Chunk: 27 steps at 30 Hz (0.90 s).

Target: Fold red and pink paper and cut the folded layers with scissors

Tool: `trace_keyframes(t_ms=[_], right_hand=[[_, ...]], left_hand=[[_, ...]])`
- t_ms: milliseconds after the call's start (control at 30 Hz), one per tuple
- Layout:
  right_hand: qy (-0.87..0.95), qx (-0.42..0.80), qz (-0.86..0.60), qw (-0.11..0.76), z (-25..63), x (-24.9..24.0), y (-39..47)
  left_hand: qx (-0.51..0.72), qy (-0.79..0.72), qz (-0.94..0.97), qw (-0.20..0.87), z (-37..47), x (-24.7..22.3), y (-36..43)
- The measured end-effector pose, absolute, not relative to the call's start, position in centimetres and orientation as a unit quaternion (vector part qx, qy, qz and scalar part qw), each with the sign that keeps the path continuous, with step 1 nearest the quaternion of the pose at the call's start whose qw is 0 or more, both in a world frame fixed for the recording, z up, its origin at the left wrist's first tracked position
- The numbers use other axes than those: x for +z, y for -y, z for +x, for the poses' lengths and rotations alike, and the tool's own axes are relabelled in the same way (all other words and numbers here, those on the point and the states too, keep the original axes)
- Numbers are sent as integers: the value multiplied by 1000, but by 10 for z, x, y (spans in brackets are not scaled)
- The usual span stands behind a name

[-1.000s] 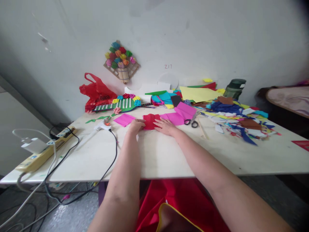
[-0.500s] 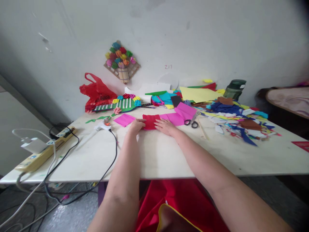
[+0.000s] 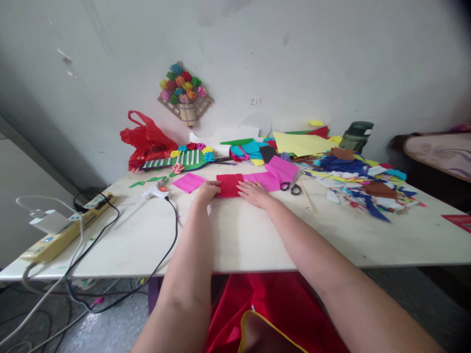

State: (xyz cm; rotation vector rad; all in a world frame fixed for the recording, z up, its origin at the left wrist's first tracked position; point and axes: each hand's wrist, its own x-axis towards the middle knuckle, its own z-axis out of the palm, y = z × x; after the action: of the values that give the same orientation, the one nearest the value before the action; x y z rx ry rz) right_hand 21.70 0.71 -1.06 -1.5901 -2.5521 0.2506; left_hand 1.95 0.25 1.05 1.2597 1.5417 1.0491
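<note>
A rectangle of red crepe paper (image 3: 229,186) lies on the table between my two hands. The fingers of my left hand (image 3: 209,191) rest stretched out on its left edge. Over its right edge, my right hand (image 3: 254,194) lies flat with fingers apart, pressing the sheet. A pink square of paper (image 3: 188,183) sits just left of my left hand. Beyond my right hand are more pink sheets (image 3: 282,169), partly under or behind the fingers. Scissors with black handles (image 3: 290,188) lie to the right of them.
A glue gun (image 3: 156,192) with a black cord is at the left, near a power strip (image 3: 59,238). Paper flowers on a green board (image 3: 184,159) and a red bag (image 3: 147,137) stand behind. Paper scraps (image 3: 362,179), a stick (image 3: 307,194) and a bottle (image 3: 356,136) are at the right.
My right hand has shifted very slightly to the right along the red paper. The paper's surface looks a little smoother. My left hand stays at its edge.
</note>
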Motion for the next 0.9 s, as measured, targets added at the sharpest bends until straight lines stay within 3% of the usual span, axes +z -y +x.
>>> trace_keyframes(t_ms=[900], right_hand=[[823, 33, -545, 159, 215, -6, -10]], left_hand=[[396, -638, 520, 408, 18, 10, -6]])
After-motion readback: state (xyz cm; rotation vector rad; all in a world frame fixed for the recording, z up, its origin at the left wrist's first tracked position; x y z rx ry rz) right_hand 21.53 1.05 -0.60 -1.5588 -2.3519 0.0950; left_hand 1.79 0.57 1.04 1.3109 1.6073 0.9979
